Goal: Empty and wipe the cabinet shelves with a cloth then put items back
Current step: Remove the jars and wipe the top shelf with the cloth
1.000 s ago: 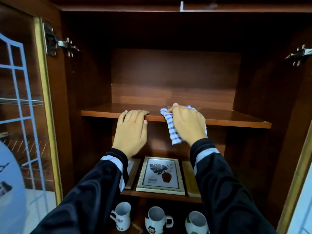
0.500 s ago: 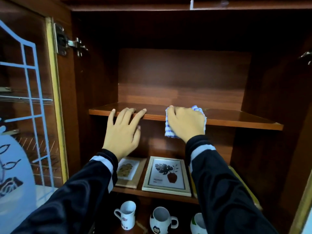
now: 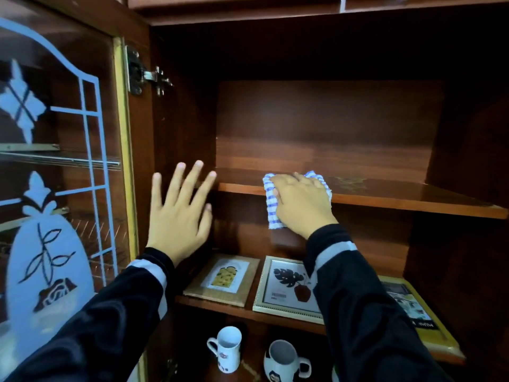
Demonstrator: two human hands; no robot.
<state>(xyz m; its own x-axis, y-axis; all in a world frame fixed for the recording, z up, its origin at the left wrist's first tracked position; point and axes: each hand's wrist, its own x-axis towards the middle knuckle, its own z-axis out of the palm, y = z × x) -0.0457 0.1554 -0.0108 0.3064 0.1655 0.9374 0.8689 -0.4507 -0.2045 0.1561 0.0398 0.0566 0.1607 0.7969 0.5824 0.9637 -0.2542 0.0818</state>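
Right hand (image 3: 301, 205) has its fingers curled over a bunched blue-and-white checked cloth (image 3: 268, 199), pressing it on the front edge of the upper shelf (image 3: 399, 197), with one end hanging below the lip. Left hand (image 3: 179, 213) is wide open, fingers splayed, holding nothing. One cloth. On the shelf below lie three frames: yellow-print frame (image 3: 223, 279), leaf-print frame (image 3: 286, 289), yellow-bordered frame (image 3: 413, 307). Two mugs in plain view: white mug (image 3: 227, 348), black-and-white mug (image 3: 283, 359).

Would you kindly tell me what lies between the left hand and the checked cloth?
In the head view, only the bare front edge of the upper shelf spans the gap between left hand and blue-checked cloth.
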